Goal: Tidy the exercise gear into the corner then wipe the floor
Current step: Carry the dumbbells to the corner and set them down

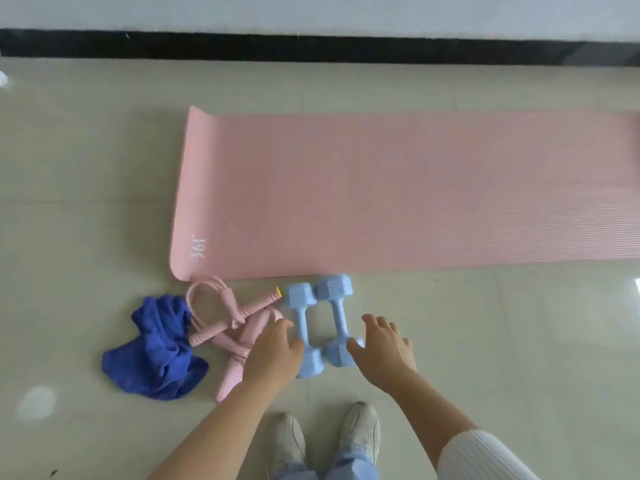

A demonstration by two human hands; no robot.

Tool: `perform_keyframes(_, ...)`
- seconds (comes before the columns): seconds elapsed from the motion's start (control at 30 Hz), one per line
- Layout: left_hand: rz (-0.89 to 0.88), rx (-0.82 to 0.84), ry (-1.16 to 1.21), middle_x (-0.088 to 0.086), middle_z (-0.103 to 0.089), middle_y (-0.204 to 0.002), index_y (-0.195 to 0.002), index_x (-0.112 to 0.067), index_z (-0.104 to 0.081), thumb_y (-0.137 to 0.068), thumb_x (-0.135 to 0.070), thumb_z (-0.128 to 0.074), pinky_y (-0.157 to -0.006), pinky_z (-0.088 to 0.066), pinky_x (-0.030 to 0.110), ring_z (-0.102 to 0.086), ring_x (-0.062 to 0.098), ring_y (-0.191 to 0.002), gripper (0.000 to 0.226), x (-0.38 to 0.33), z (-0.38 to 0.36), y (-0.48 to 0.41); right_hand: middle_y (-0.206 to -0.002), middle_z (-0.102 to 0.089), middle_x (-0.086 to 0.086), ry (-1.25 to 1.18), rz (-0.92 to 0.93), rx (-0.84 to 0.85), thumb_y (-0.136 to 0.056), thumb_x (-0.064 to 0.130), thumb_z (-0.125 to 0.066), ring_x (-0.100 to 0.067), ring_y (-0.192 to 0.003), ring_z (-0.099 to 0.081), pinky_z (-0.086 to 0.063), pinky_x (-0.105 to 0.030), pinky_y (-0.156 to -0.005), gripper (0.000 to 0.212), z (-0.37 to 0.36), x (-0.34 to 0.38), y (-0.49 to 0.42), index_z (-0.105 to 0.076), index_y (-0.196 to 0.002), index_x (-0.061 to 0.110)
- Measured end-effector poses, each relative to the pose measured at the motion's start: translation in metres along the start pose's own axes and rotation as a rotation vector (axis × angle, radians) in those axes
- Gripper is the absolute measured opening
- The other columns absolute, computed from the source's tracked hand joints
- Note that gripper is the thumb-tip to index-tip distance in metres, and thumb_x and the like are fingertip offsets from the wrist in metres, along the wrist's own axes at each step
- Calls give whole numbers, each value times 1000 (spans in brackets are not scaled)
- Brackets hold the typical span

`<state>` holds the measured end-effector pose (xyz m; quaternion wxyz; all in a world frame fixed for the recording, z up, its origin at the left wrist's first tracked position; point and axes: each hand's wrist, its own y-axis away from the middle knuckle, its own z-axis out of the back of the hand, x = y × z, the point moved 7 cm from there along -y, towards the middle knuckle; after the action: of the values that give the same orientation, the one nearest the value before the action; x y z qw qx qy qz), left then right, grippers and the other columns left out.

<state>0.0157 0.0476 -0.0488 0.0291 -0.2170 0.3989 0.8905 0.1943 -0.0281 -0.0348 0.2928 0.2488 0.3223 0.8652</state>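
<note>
While both hands reach down over the floor (86, 168), neither grips anything. The left hand (273, 351) and right hand (384, 351) are held apart with fingers spread and loosely extended.

Two pale blue dumbbells lie side by side between them, handles pointing near to far. The left hand's thumb side meets the near end of the left dumbbell (300, 320). The right hand's thumb lies over the near head of the right dumbbell (337, 317). Whether either thumb actually presses on the plastic cannot be told.

The far heads of both dumbbells are just beside the near edge of a pink mat (398, 192). The mat lies unrolled and flat, running off the right of the view, with white "361°" lettering at its near-left corner.

Left of the dumbbells is a tangled pink rope (239, 317) with several handles, partly under the left hand. Touching the rope's left side is a crumpled dark blue cloth (159, 351).

A black skirting (311, 48) runs along the foot of the pale far wall (311, 12), well apart from the mat. At the near edge are two light shoes (287, 441), toes pointing toward the dumbbells. A white ribbed sleeve (481, 455) covers the right upper arm.
</note>
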Motion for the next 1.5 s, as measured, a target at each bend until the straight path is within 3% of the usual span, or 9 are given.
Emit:
perform_keyframes(0.07, 65, 16, 21, 6, -55, -132, -133, -13, -48, -94, -23, -46, -86, -42, 33, -54, 28, -114, 41, 22, -40, -34, -133, -46, -1, -3, -10, 31, -95, 40, -43, -20, -124, -40, -34, -37, -97, 44, -41, -20, -36, -40, -132, 17)
perform_keyframes(0.23, 153, 79, 57, 14, -60, -119, -114, -4, -52, -93, -25, -46, -88, -42, 36, -55, 34, -107, 30, 72, -134, -127, -137, -45, -2, -129, -58, 73, -96, 36, -44, -21, -125, -41, -41, -38, -98, 47, -125, -68, -140, -38, -137, 15)
perform_keyframes(0.33, 218, 68, 120, 10, -60, -103, -107, -8, -50, -92, -32, -49, -76, -41, 33, -55, 29, -91, 28, 95, -167, -165, -136, -49, -2, -296, -74, 88, -95, 34, -47, -21, -120, -49, -44, -31, -88, 49, -158, -81, -190, -38, -140, 16)
perform_keyframes(0.4, 255, 40, 229, 6, -59, -89, -101, -9, -52, -94, -32, -49, -70, -39, 32, -56, 26, -83, 24, 103, -178, -182, -118, -59, 1, -468, -88, 113, -92, 32, -54, -18, -98, -59, -46, -25, -70, 41, -175, -81, -213, -47, -130, 17)
perform_keyframes(0.47, 298, 9, 380, 6, -62, -85, -98, -8, -56, -96, -31, -50, -68, -41, 32, -57, 24, -79, 24, 107, -183, -195, -95, -62, 0, -561, -96, 135, -90, 30, -59, -17, -78, -58, -46, -26, -65, 26, -187, -79, -230, -55, -109, 12)
perform_keyframes(0.7, 347, 15, 588, 10, -68, -88, -100, -7, -59, -96, -29, -53, -73, -49, 35, -64, 26, -81, 23, 102, -190, -189, -83, -59, -5, -760, -155, 208, -90, 26, -61, -19, -73, -59, -50, -34, -73, 27, -187, -83, -223, -56, -103, 3)
perform_keyframes(1.0, 290, 126, 549, 9, -67, -84, -93, -11, -56, -95, -29, -53, -86, -51, 44, -64, 24, -79, 18, -17, -119, -56, -83, -57, -6, -876, -263, 144, -90, 25, -60, -16, -69, -60, -47, -30, -69, 28, -54, -119, -62, -55, -101, 0)
perform_keyframes(1.17, 180, 199, 433, 8, -67, -89, -95, -11, -56, -95, -31, -52, -87, -52, 44, -68, 29, -92, 20, -134, -51, 64, -81, -59, -5, -953, -301, 80, -88, 25, -61, -17, -68, -61, -47, -29, -67, 28, 65, -140, 73, -56, -98, -1)
perform_keyframes(1.5, -85, 401, 251, 5, -62, -85, -96, -8, -55, -96, -23, -53, -91, -51, 44, -63, 22, -80, 15, -363, -1, 255, -83, -62, -9, -1229, -411, -102, -89, 17, -61, -21, -71, -61, -51, -33, -69, 23, 237, -224, 279, -59, -102, -1)
